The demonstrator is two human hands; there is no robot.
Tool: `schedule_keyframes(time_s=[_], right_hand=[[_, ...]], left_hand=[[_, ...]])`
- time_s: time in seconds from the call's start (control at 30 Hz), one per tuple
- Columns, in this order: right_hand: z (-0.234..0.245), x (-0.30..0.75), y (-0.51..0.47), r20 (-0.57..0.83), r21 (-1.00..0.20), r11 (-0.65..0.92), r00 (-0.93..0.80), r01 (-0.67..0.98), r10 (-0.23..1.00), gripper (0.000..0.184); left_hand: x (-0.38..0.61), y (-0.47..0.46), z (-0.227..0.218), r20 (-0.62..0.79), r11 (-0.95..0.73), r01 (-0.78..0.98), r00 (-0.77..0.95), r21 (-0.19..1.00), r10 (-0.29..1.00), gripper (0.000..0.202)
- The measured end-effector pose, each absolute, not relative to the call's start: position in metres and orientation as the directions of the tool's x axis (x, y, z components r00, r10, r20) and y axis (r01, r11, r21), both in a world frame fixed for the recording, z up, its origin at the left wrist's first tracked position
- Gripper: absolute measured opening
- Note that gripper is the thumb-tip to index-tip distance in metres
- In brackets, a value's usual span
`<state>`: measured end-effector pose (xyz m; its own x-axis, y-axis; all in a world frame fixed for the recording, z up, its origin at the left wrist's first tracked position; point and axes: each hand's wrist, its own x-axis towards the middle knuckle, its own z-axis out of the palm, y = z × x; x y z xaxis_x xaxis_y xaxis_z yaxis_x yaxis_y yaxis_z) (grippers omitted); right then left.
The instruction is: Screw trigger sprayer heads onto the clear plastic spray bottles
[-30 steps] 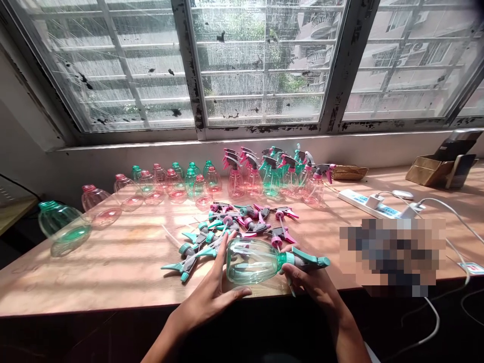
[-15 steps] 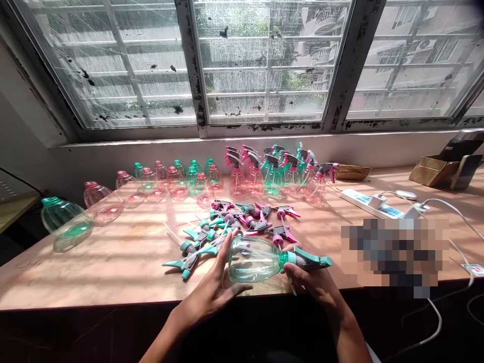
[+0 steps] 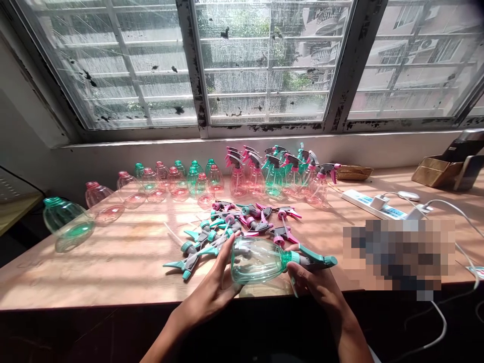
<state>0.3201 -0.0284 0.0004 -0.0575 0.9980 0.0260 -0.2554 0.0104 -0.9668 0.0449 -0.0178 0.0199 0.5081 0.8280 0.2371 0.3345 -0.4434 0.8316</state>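
Note:
A clear green spray bottle lies sideways between my hands, just over the table's front edge, its neck pointing right. My left hand is wrapped around its base end. At the neck, my right hand grips the teal-and-grey trigger sprayer, whose collar sits against the bottle's mouth. How far the collar is threaded I cannot tell. Just beyond the bottle lies a pile of loose trigger sprayers, teal and pink with grey, some with thin tubes showing.
Several open pink and green bottles stand at the back left. Several bottles with sprayers stand along the window wall. A power strip with plugs and cables lies right, near a blurred patch; a cardboard holder stands behind.
The bottle and sprayer have shifted slightly right in the picture, along with my right hand. The whole view has also moved a little. Both hands keep their hold.

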Motion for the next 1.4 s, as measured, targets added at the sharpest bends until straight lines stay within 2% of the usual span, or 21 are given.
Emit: schedule_keyframes(time_s=[0.07,0.17,0.23,0.33,0.47,0.57,0.8,0.93,1.1,1.27,1.4], right_hand=[[0.001,0.32,-0.029,0.01,-0.968,-0.005,-0.059,-0.25,0.998,0.042],[0.005,0.32,-0.03,0.011,-0.979,-0.005,-0.08,-0.203,0.997,0.046],[0.008,0.319,-0.03,0.031,-0.985,0.014,-0.095,-0.171,0.995,0.049],[0.011,0.318,-0.031,0.046,-0.986,0.031,-0.087,-0.163,0.995,0.049],[0.009,0.318,-0.03,0.022,-0.98,0.004,-0.086,-0.2,0.996,0.05],[0.006,0.318,-0.028,0.021,-0.98,0.003,-0.092,-0.199,0.996,0.049],[0.005,0.321,-0.026,0.044,-0.988,0.022,-0.141,-0.154,0.989,0.044],[0.005,0.322,-0.026,0.053,-0.987,0.031,-0.138,-0.157,0.989,0.047],[0.004,0.321,-0.026,0.032,-0.993,0.021,-0.096,-0.117,0.995,0.047],[0.006,0.319,-0.026,0.083,-0.993,0.076,-0.082,-0.088,0.993,0.045],[0.009,0.318,-0.028,0.079,-0.991,0.069,-0.095,-0.111,0.992,0.047]], left_hand=[[0.045,-0.018,0.019,0.217,-0.427,0.343,0.507,0.837,0.834,0.086],[0.046,-0.018,0.023,0.169,-0.377,0.345,0.504,0.86,0.847,0.108],[0.047,-0.019,0.028,0.15,-0.358,0.36,0.493,0.861,0.857,0.113],[0.049,-0.018,0.032,0.161,-0.374,0.365,0.497,0.852,0.853,0.107],[0.048,-0.018,0.026,0.213,-0.41,0.32,0.504,0.854,0.837,0.09],[0.046,-0.019,0.02,0.223,-0.422,0.359,0.48,0.833,0.848,0.081],[0.047,-0.022,0.027,0.171,-0.379,0.375,0.482,0.846,0.859,0.107],[0.048,-0.02,0.027,0.193,-0.4,0.344,0.503,0.849,0.843,0.101],[0.045,-0.017,0.02,0.217,-0.421,0.323,0.514,0.848,0.83,0.084],[0.045,-0.018,0.025,0.161,-0.383,0.387,0.496,0.839,0.853,0.108],[0.047,-0.02,0.029,0.161,-0.379,0.393,0.486,0.838,0.859,0.109]])
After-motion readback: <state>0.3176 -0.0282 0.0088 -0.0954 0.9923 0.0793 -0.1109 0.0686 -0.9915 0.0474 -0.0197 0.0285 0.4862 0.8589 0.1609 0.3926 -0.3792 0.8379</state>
